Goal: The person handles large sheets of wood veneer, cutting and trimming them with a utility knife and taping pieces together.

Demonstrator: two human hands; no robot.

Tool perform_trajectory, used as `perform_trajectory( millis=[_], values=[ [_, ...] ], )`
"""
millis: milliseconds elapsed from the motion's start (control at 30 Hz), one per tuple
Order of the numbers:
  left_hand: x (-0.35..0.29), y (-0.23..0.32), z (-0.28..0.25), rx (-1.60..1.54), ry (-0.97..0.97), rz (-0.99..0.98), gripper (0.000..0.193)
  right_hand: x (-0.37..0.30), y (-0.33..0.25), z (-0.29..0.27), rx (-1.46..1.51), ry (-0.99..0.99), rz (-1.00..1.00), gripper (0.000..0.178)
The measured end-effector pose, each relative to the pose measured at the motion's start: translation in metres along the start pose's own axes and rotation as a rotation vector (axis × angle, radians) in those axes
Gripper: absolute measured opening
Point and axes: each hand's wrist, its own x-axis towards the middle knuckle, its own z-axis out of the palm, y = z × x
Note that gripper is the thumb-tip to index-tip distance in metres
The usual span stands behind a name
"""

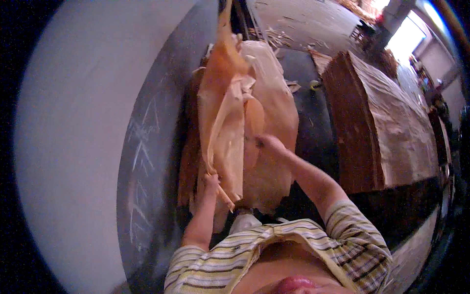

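Note:
A loose wood veneer sheet [230, 152], thin and pale orange, lies folded and curling over a low pile of veneer [276, 112] in front of me. My left hand [212, 180] is closed round the sheet's near left edge, where a narrow rolled strip sticks out below the fingers. My right hand [264, 142] is at the sheet's right edge, over the pile; its fingers are smeared by motion, so their grip does not show. Toward the far end the sheet rises in a twisted, crumpled ridge.
A tall stack of brown veneer [357, 122] stands to the right. On the left is a dark wall panel [152, 161] with chalk marks, below a pale wall [83, 122]. Veneer scraps [279, 36] litter the far floor. A bright opening [406, 39] lies at the far right.

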Motion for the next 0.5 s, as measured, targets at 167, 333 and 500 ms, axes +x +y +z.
perform_trajectory(
  millis=[167,333,500],
  values=[
    [0.067,0.037,0.011,0.197,0.3,0.644,0.031,-0.21,0.117,0.064,0.279,0.211,0.587,0.022],
    [-0.037,0.144,0.089,0.604,0.041,1.316,0.033,-0.404,0.078,0.093,0.3,0.511,1.267,0.023],
    [-0.27,0.184,0.215,0.022,-0.803,1.908,0.026,-0.488,0.044,0.166,0.67,0.924,1.372,0.026]
  ],
)
